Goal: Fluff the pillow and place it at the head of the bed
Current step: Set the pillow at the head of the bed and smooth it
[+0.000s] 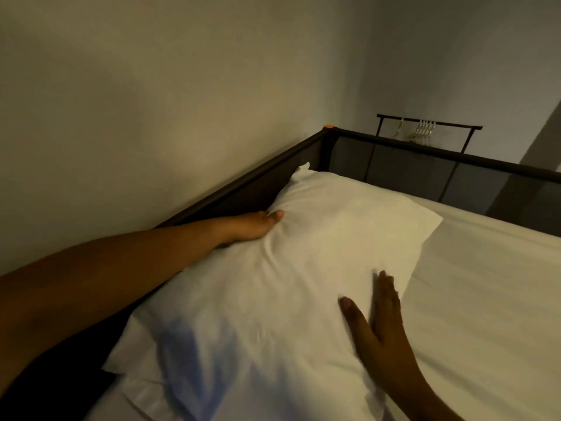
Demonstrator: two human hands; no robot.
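Observation:
A white pillow (273, 268) lies on the bed's white sheet (485, 299), its long side against the dark frame rail (236, 189) by the wall. My left hand (252, 224) reaches along the pillow's far side, thumb on top and fingers tucked between pillow and rail, pinching the fabric. My right hand (379, 317) rests flat on the pillow's near right edge, fingers spread and slightly blurred. The fingers of my left hand are hidden behind the pillow.
A dark mesh end panel (425, 168) closes the bed at the far side, with an orange cap (328, 127) on its corner post. Behind it stands a black rail with several hangers (423, 129). A plain wall runs along the left.

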